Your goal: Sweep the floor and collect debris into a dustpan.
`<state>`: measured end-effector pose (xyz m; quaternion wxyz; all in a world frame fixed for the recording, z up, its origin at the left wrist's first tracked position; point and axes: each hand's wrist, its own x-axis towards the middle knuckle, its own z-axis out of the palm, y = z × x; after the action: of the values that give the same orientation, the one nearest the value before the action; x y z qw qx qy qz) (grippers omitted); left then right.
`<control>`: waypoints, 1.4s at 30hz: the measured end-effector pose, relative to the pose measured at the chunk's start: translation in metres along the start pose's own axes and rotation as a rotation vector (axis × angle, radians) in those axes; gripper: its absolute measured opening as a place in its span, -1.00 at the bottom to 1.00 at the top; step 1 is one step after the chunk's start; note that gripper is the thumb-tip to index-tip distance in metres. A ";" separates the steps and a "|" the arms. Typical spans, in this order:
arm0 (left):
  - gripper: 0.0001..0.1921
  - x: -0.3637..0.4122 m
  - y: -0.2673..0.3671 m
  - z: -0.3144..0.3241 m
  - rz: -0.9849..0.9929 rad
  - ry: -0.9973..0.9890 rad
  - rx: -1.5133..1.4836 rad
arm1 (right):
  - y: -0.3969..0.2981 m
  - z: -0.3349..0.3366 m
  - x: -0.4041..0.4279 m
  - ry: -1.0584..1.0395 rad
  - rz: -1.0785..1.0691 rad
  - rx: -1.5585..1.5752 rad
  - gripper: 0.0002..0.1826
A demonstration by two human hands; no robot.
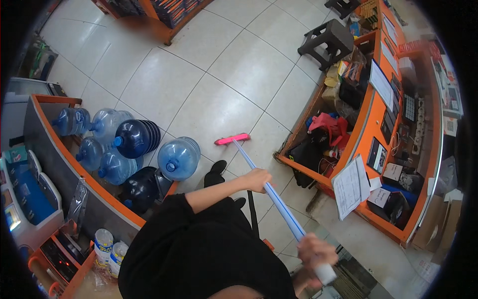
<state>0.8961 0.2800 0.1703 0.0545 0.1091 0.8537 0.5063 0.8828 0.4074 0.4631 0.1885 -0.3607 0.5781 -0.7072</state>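
Observation:
A push broom with a pink head and a pale blue-striped handle slants across the view from the tiled floor up towards my body. My left hand is closed around the middle of the handle. Near its top end, my right hand grips it, slightly blurred, just below the white end cap. The bristles meet the white floor tiles, a little ahead of my dark shoe. Close to the broom head on the left stands a blue water jug.
More large water jugs crowd beside an orange-edged counter on the left. On the right, an orange counter holds bags, papers and boxes. A dark plastic stool stands beyond, and an orange-framed shelf at the top.

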 end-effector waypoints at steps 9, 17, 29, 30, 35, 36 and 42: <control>-0.70 -0.019 -0.126 -0.093 -0.069 0.342 0.246 | 0.068 0.031 0.016 0.042 0.247 -0.374 -0.72; -0.70 -0.017 -0.124 -0.035 0.087 0.209 0.051 | 0.079 0.032 0.007 0.110 0.145 -0.153 -0.73; -0.69 -0.055 -0.082 -0.090 -0.123 0.165 0.242 | 0.034 0.023 -0.014 0.027 0.077 -0.109 -0.74; -0.77 -0.066 -0.112 -0.101 -0.101 0.203 0.260 | 0.058 0.028 -0.009 -0.008 0.232 -0.384 -0.71; -0.85 -0.108 -0.207 -0.090 -0.431 0.067 0.531 | 0.157 0.044 0.010 -0.117 0.205 -0.052 -0.77; -0.85 -0.104 -0.206 -0.075 -0.449 0.024 0.492 | 0.155 0.037 0.008 -0.109 0.224 -0.111 -0.77; -0.91 -0.026 -0.073 0.043 -0.125 0.074 -0.101 | 0.041 -0.017 -0.027 0.093 0.257 -0.035 -0.66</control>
<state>0.9205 0.2762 0.0853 0.0597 0.0342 0.8336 0.5480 0.8825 0.4271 0.4153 0.2442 -0.2537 0.6398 -0.6831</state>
